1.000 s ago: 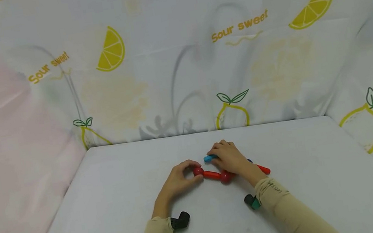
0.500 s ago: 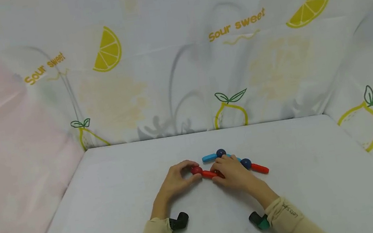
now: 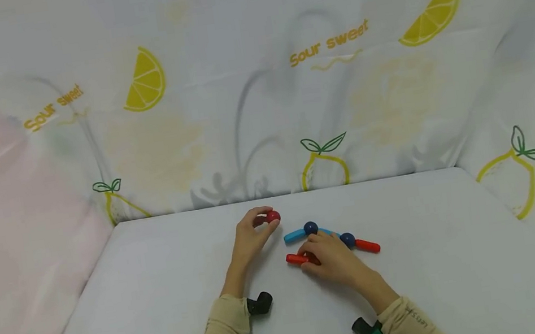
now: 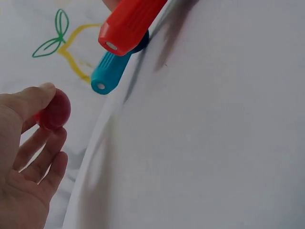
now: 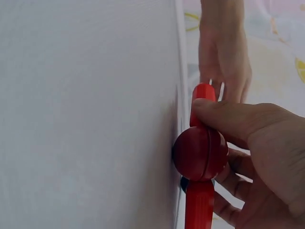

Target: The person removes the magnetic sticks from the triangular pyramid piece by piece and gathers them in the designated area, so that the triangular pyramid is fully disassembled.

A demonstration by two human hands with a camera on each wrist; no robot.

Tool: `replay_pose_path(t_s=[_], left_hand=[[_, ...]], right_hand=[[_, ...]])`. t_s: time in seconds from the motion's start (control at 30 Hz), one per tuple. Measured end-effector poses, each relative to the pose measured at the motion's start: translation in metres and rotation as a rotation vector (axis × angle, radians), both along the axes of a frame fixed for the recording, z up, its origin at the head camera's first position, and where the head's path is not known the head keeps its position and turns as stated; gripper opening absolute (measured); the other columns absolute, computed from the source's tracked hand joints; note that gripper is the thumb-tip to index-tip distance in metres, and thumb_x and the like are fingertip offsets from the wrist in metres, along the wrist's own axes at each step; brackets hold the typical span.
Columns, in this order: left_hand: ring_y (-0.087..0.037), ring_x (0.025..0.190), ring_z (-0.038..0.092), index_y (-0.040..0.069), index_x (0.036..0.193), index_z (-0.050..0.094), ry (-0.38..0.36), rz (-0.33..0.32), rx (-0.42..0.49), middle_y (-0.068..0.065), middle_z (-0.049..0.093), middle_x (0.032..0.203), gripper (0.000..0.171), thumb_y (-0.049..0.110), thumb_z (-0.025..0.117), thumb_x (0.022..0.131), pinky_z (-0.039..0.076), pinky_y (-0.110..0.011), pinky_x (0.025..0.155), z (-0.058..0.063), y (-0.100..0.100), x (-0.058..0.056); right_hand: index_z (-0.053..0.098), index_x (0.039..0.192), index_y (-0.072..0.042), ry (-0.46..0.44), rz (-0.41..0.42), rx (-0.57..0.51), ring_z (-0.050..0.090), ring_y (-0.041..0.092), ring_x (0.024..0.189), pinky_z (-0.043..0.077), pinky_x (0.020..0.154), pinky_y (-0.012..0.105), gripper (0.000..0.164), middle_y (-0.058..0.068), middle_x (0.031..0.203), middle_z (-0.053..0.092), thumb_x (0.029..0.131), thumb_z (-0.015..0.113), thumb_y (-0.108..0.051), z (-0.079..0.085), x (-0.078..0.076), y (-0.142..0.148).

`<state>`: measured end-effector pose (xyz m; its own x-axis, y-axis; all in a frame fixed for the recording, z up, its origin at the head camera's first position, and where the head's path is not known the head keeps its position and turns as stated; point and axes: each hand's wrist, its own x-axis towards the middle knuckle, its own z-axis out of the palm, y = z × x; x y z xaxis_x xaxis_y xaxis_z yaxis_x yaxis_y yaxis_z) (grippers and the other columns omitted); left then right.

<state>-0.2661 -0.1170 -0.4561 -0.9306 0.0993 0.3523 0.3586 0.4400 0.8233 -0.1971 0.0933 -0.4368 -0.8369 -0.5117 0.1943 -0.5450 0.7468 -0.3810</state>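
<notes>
My left hand (image 3: pixel 249 239) pinches a red ball (image 4: pixel 56 110) between thumb and fingers, beyond the left end of the rods. With thumb and fingers my right hand (image 3: pixel 331 256) holds a red rod (image 5: pixel 203 92), which joins a second red ball (image 5: pixel 198 153). Another red rod (image 5: pixel 199 205) extends from that ball's other side; in the head view the hand hides this part. Just behind the right hand lies a chain: a light blue rod (image 3: pixel 295 236), a dark blue ball (image 3: pixel 311 227), a second light blue rod, another dark blue ball (image 3: pixel 347 240) and a red rod (image 3: pixel 368 246).
A white table (image 3: pixel 162 296) spreads beneath both hands. Behind it hangs a lemon-printed cloth (image 3: pixel 222 139). Small black devices sit at both wrists, one by the left cuff (image 3: pixel 261 303) and one by the right cuff (image 3: pixel 367 331).
The left hand has pulled the red ball off the red rod's end and moved it away toward the back. The right hand came from the blue pieces to grip the red rod.
</notes>
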Motion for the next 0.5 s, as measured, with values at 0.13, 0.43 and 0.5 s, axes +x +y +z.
replay_pose_path(t_s=[0.13, 0.43, 0.5], left_hand=[[-0.024, 0.101, 0.064, 0.006, 0.116, 0.062, -0.013, -0.003, -0.043, -0.009, 0.064, 0.113, 0.035, 0.016, 0.072, 0.084, 0.049, -0.04, 0.095, 0.001, 0.014, -0.022], [-0.031, 0.11, 0.059, 0.004, 0.125, 0.055, -0.06, -0.03, -0.173, -0.018, 0.057, 0.122, 0.047, 0.013, 0.073, 0.082, 0.047, -0.043, 0.096, -0.004, 0.016, -0.034], [-0.033, 0.113, 0.058, 0.005, 0.13, 0.051, -0.067, -0.024, -0.178, -0.02, 0.051, 0.128, 0.053, 0.017, 0.073, 0.083, 0.047, -0.045, 0.097, -0.003, 0.014, -0.032]], right_hand=[[0.067, 0.099, -0.019, -0.005, 0.019, -0.012, 0.043, 0.006, 0.077, 0.039, 0.071, 0.023, 0.019, -0.009, 0.082, 0.049, 0.083, 0.073, -0.028, 0.004, 0.0, 0.006], [0.063, 0.097, -0.022, -0.099, 0.027, -0.002, 0.044, 0.005, 0.075, 0.038, 0.066, 0.02, 0.02, -0.008, 0.083, 0.046, 0.082, 0.073, -0.029, 0.012, 0.005, 0.015], [0.064, 0.096, -0.021, -0.104, 0.026, -0.008, 0.044, 0.005, 0.074, 0.039, 0.065, 0.019, 0.019, -0.009, 0.082, 0.045, 0.081, 0.074, -0.028, 0.012, 0.004, 0.016]])
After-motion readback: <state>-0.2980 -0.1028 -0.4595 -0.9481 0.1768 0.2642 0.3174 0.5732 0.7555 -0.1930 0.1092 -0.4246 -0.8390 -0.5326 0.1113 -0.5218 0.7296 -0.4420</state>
